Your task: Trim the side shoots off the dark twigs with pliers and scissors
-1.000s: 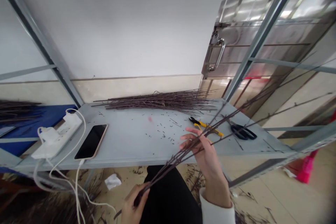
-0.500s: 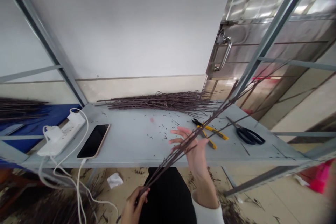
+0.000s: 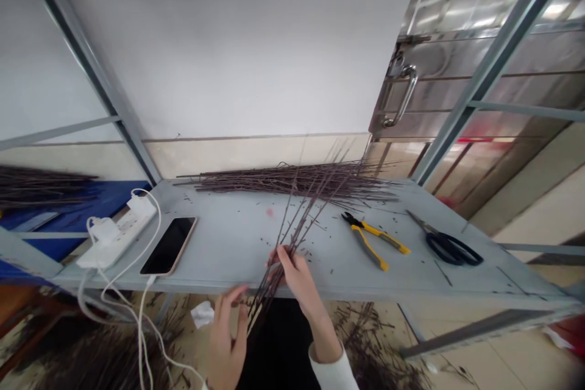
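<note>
1. The right hand [image 3: 297, 277] has its grip clamped on a loose bundle of thin dark twigs [image 3: 297, 234], thumb uppermost, at the near edge of the grey desk [image 3: 228, 244].
2. From that hold the twigs slant up to the far right, their tips fanned out in front of a long pile of twigs [image 3: 269, 181]; the lower ends slope down to the near left, above a dark-clothed lap.
3. The left hand [image 3: 226, 332] is just beside those lower ends, its grip apart, fingers and thumb spread. From where I stand I can't tell whether the thumb brushes a stem.
4. The pile lies left to right along the desk's far side, by the wall.
5. On the right of the desk, pliers [image 3: 377, 237] with yellow-and-grey handles lie with the handles parted; further right are dark-handled scissors [image 3: 450, 248], their blades aimed far left.
6. On the left, a phone [image 3: 169, 245] lies screen up, with a white cable at its near end, and a white power strip [image 3: 121, 228] sits left of it.
7. Small dark bits dot the desktop, and a crumpled white paper [image 3: 202, 314] lies on the floor, near left.
</note>
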Available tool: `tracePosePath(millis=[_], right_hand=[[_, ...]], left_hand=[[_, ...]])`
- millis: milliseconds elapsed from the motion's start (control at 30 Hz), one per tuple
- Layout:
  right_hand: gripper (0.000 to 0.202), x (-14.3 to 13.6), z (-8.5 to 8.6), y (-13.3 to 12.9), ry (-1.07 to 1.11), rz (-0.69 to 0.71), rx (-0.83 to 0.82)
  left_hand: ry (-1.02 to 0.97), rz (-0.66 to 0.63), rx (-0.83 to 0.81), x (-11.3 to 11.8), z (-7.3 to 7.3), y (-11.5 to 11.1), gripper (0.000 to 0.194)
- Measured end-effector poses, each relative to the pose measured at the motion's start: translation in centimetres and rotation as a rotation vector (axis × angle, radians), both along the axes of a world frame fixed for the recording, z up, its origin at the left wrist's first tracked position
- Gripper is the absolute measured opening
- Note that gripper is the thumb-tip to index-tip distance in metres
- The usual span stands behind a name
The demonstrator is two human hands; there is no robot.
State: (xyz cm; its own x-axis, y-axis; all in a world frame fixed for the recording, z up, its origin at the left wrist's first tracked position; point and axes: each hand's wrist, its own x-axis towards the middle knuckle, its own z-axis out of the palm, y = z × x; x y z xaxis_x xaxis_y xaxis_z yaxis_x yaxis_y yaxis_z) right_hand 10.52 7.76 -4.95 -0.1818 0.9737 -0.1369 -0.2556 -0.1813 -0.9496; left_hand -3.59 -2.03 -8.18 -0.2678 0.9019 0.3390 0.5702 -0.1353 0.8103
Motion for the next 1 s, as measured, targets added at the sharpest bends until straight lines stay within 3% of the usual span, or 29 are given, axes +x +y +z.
tracePosePath(millis=[67,200,367,467,567,733,867,933,1000], right_hand=[[0.045,-0.3,0.1,-0.3,-0.059,0.028,0.023],[0.041,-0.2,0.2,-0.6,-0.124,0.029,0.068],[0.042,0.3,0.2,-0.5,-0.182,-0.021,0.139],[0.044,1.1,1.1,-0.7,-0.135,-0.064,0.124],[0.045,2.7,2.6,-1.1,-0.083,-0.14,0.11],[0.045,6.8,4.1,-1.6,-0.052,-0.369,0.111],[0.047,8.5,4.2,-1.6,-0.053,-0.481,0.095],[0.048,7.8,4.2,-1.4,-0.043,-0.468,0.065],[0.048,6.2,4.1,-1.2,-0.024,-0.388,0.034]], left_hand=[[-0.029,0.028,0.017,0.8,1.9,2.4,0.029],[-0.097,-0.085,0.001,2.1,4.7,8.0,0.03],[-0.027,-0.388,-0.105,2.1,6.5,11.9,0.032],[0.06,-0.479,-0.085,0.8,7.0,11.7,0.034],[0.199,-0.481,-0.081,-2.1,6.9,10.3,0.033],[0.596,-0.442,-0.046,-10.7,7.2,7.1,0.028],[0.823,-0.441,-0.032,-17.4,9.7,5.2,0.024],[0.79,-0.355,-0.031,-18.4,11.1,4.9,0.025],[0.683,-0.252,-0.04,-17.2,11.9,5.2,0.029]])
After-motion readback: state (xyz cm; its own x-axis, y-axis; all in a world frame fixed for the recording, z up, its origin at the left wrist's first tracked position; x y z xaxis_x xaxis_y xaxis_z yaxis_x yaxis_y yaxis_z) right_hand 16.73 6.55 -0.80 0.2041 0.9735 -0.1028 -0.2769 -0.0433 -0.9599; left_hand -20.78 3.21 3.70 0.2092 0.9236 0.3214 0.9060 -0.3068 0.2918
